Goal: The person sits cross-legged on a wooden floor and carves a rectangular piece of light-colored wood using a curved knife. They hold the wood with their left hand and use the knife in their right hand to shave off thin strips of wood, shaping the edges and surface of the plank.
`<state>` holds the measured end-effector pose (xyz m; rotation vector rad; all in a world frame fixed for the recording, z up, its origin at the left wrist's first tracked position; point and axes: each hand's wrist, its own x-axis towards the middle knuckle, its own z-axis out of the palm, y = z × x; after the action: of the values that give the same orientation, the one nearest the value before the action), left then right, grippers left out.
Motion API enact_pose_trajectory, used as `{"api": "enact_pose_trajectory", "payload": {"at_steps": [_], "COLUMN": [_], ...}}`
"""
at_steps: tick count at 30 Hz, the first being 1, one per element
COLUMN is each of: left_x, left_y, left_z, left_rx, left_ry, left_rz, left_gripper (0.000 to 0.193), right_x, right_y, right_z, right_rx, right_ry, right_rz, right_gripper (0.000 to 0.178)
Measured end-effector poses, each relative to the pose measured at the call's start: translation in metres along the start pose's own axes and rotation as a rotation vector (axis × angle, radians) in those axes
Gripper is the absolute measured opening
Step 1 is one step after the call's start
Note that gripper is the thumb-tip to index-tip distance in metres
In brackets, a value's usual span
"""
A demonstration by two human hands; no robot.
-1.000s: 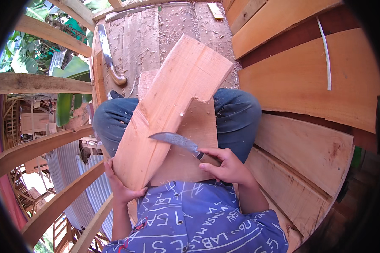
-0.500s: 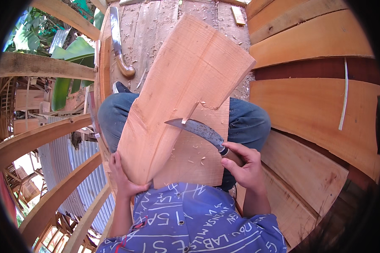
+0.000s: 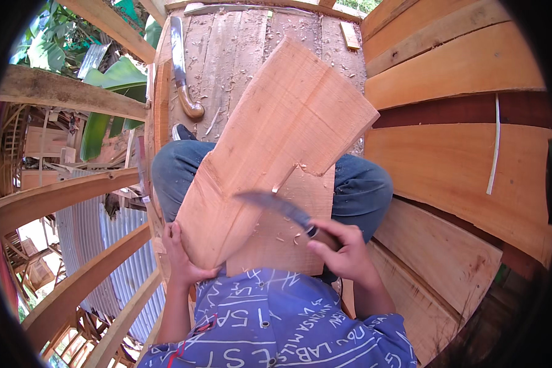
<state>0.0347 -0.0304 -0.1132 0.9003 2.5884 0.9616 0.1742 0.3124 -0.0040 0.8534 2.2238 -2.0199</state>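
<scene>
- Plank (image 3: 276, 153) sits propped on the person's lap, long axis running from the near-left corner up and away to the far right, far end tipped over the knees in blue jeans (image 3: 362, 190).
- Left hand (image 3: 181, 257) has its fingers wrapped shut around the plank's near-left edge, thumb on the face.
- Right hand (image 3: 343, 251) is curled tight on the handle of a knife (image 3: 276, 205), fingers together, no gap.
- Knife blade points left, laid across the plank's face, tip around the middle. It looks a bit blurred.
- Second board (image 3: 288, 236) lies under the plank with small chips on it.
- Another big curved blade (image 3: 181, 64) rests on the bench up ahead, well apart.
</scene>
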Motion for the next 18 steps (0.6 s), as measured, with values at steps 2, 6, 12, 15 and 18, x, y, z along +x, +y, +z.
{"api": "enact_pose_trajectory", "payload": {"at_steps": [2,6,12,15,18], "left_x": [-0.004,-0.004,0.000,-0.004,-0.005], "left_y": [-0.004,-0.008,-0.002,-0.011,-0.011], "left_z": [-0.003,0.000,0.001,0.005,0.003], "left_rx": [0.018,0.006,-0.016,0.017,0.035], "left_ry": [-0.037,-0.045,-0.031,-0.057,-0.059], "left_rz": [-0.008,-0.015,-0.002,-0.022,-0.027], "left_gripper": [0.141,0.142,0.139,0.143,0.143], "right_x": [0.000,-0.001,-0.003,-0.001,0.004], "right_y": [0.005,0.004,0.009,0.005,0.007], "right_z": [-0.003,0.004,0.000,-0.009,-0.020], "right_rx": [0.036,-0.090,0.043,0.065,0.241], "right_ry": [0.059,-0.242,0.000,-0.068,-0.224], "right_rz": [-0.046,-0.114,-0.063,-0.026,0.129], "right_gripper": [0.033,0.030,0.032,0.032,0.033]}}
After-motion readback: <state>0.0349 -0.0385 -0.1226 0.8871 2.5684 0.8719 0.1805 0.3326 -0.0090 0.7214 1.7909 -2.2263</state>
